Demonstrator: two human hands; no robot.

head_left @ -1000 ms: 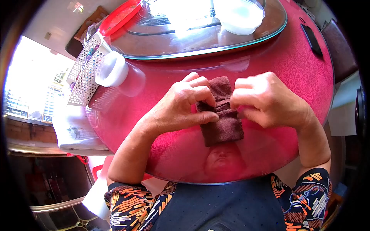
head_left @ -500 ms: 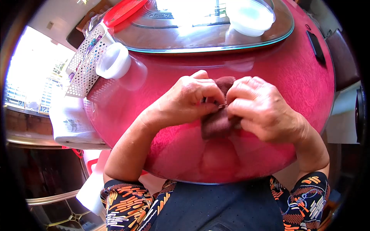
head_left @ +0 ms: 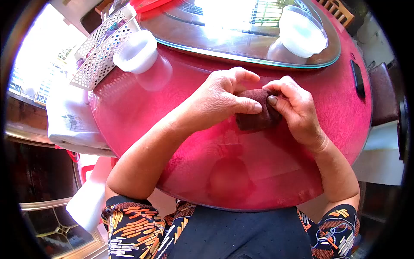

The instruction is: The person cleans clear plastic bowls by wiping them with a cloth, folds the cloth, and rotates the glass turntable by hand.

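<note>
A brown cloth [head_left: 258, 120], folded into a small bundle, is between my two hands over the red table [head_left: 194, 168]. My left hand [head_left: 224, 97] lies against its left side, thumb across the cloth and index finger stretched out above it, fingers apart. My right hand [head_left: 295, 108] pinches the cloth's upper right edge between thumb and fingers. The far side of the cloth is partly hidden by my hands.
A raised glass turntable [head_left: 241, 54] at the back carries a white bowl [head_left: 302, 36] and a red tray [head_left: 153, 6]. White containers [head_left: 137, 52] stand beside a perforated basket [head_left: 101, 54] at left. A black phone [head_left: 357, 77] lies at right.
The cloth has gone from a long strip to a shorter, compact bundle. My left fingers have spread from their pinch, and my right hand now grips the cloth's upper right edge. The view has shifted.
</note>
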